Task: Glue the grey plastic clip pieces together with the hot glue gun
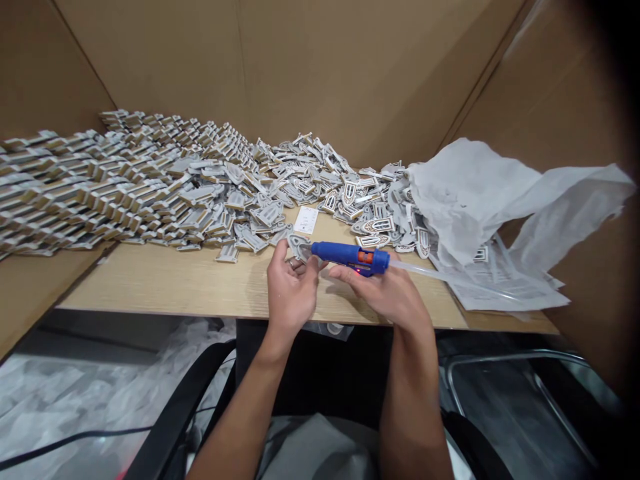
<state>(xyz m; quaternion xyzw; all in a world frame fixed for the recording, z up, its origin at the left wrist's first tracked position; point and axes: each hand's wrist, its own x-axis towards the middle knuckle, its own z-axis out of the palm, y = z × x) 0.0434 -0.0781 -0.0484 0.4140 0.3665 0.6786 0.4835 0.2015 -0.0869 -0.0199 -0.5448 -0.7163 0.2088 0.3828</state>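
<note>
Blue plastic made up the body of the glue gun [350,257], which lay almost level across the space between the two hands, its long axis running from right to left. Its nozzle pointed at the small grey piece [299,245] held at the left hand's fingertips, just beyond the thumb; the tip overlapped the piece in this view, and whether it touched the surface could not be told. The left hand [293,287] was the nearer to that piece, having it in a narrow pinch between thumb and fingers, palm turned inward. The right hand [385,290] was closed about the gun's handle from below and behind, though its fingers were mostly hidden, so the exact grip on the trigger could not be made out. A clear glue stick [425,268] ran out of the gun's rear, over the right wrist and away to the right.

Just beyond the left hand lay a white card [305,220] on the wooden table [200,280]. Farther out from both hands spread a heap of loose pieces [320,173]; stacked rows [90,193] stood to the left hand's left, and crumpled white paper [465,187] lay beyond the right hand, to its right.
</note>
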